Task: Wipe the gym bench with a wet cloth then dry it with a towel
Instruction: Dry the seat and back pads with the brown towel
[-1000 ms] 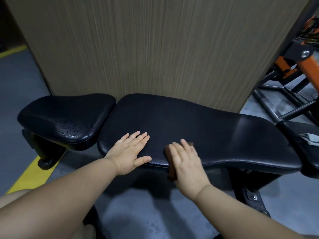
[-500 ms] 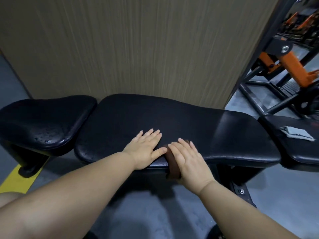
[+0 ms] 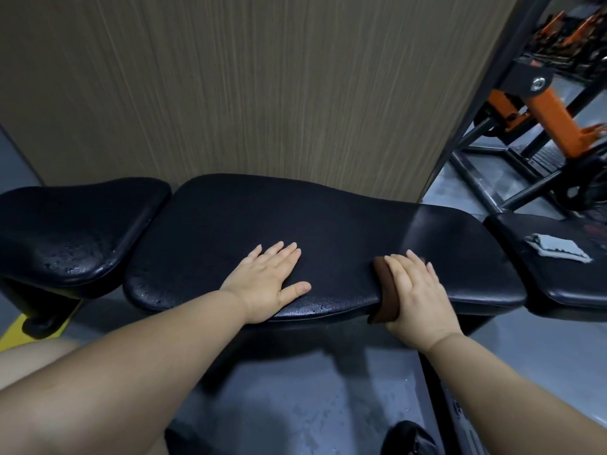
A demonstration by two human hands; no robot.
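Wet-wipe pass along the gym bench (image 3: 328,218), long axis running nine to three o'clock.
At nine o'clock, seat pad (image 3: 75,231) beaded with droplets; next, left hand (image 3: 269,284) flat and relaxed on the bench, holding nothing; just toward three, right hand (image 3: 417,290) pressing straight-fingered on the brown cloth (image 3: 386,290), draped over the near edge at six. Beyond, toward three, a smoother stretch of bench, likely next and nearer the right hand; farther still, grey towel (image 3: 555,249) on a neighbouring pad (image 3: 558,284), well apart, probably for drying.

Brown cloth (image 3: 382,290) mostly hidden under right hand (image 3: 415,290). Seat pad (image 3: 72,231) cut by left edge. Orange machine (image 3: 555,116) blurred, cropped right. Grey cloth (image 3: 555,248) folds unclear.
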